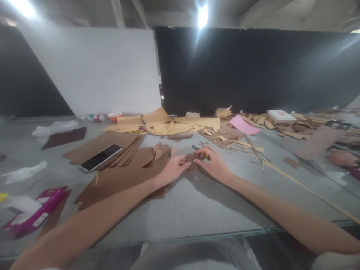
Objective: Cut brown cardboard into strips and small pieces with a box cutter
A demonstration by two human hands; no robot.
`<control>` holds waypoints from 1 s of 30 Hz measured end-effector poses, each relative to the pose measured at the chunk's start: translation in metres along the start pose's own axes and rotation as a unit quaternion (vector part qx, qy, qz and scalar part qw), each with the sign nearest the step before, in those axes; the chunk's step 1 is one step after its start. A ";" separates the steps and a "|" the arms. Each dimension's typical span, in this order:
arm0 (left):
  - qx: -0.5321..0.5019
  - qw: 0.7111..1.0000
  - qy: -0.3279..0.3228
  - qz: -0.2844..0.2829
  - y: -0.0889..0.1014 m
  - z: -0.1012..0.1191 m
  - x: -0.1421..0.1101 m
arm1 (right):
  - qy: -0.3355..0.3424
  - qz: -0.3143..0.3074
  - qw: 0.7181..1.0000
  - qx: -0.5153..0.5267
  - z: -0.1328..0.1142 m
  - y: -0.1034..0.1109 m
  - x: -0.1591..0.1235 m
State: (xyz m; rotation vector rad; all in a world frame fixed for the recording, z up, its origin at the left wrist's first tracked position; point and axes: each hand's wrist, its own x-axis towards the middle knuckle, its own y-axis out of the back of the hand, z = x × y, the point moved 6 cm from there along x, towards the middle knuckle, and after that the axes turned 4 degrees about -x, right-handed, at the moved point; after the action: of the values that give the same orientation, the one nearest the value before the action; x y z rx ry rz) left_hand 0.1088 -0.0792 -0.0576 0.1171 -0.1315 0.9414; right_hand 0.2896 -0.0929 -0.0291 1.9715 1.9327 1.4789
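My left hand (174, 167) pinches a small brown cardboard piece (192, 162) that lies on the grey table (197, 202), fingers closed on its left edge. My right hand (211, 162) is closed around a small tool with a dark tip and yellow on its handle (200, 151), held over the same piece. Both hands meet at the table's middle. A large brown cardboard sheet (123, 178) lies just left of my left hand.
A black phone (101, 157) rests on a stack of brown sheets at the left. Tan cardboard scraps (168, 125) and a pink sheet (243, 125) lie behind. A magenta box (38, 212) sits near left. Long thin strips (295, 180) run along the right.
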 end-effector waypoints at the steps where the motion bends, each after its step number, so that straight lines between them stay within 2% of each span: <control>1: -0.012 1.000 0.004 -0.001 0.000 -0.001 0.000 | 0.007 -0.002 1.000 -0.005 0.000 0.001 0.001; 7: 0.016 0.999 0.021 0.041 0.008 -0.003 0.000 | -0.008 -0.003 1.000 0.007 0.006 0.001 0.002; 12: 0.052 0.997 0.012 0.050 0.009 -0.005 0.001 | -0.064 -0.076 0.986 0.134 0.016 -0.011 0.001; 14: 0.099 0.990 -0.025 0.096 0.014 0.001 0.000 | -0.095 -0.070 0.979 0.167 0.023 -0.010 0.001; 16: 0.155 0.971 -0.072 0.169 0.023 0.010 -0.003 | -0.122 -0.040 0.976 0.175 0.029 -0.006 0.002; 18: 0.193 0.952 -0.106 0.214 0.028 0.018 -0.006 | -0.136 -0.013 0.976 0.170 0.033 -0.002 0.003; 20: 0.204 0.951 -0.108 0.204 0.026 0.021 -0.008 | -0.139 -0.008 0.976 0.170 0.033 -0.001 0.004; 23: 0.179 0.969 -0.073 0.151 0.016 0.019 -0.010 | -0.142 -0.019 0.971 0.190 0.031 -0.005 0.003; 25: 0.146 0.979 -0.056 0.135 0.008 0.018 -0.012 | -0.141 -0.023 0.970 0.196 0.027 -0.008 0.002; 30: 0.134 0.973 -0.076 0.172 0.003 0.021 -0.019 | -0.131 -0.012 0.973 0.190 0.014 -0.007 -0.002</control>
State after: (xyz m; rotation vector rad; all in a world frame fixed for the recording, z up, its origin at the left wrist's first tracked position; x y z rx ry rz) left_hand 0.0941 -0.0966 -0.0396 0.4276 -0.1680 1.2944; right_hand 0.2929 -0.0842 -0.0419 2.1373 2.2303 0.8313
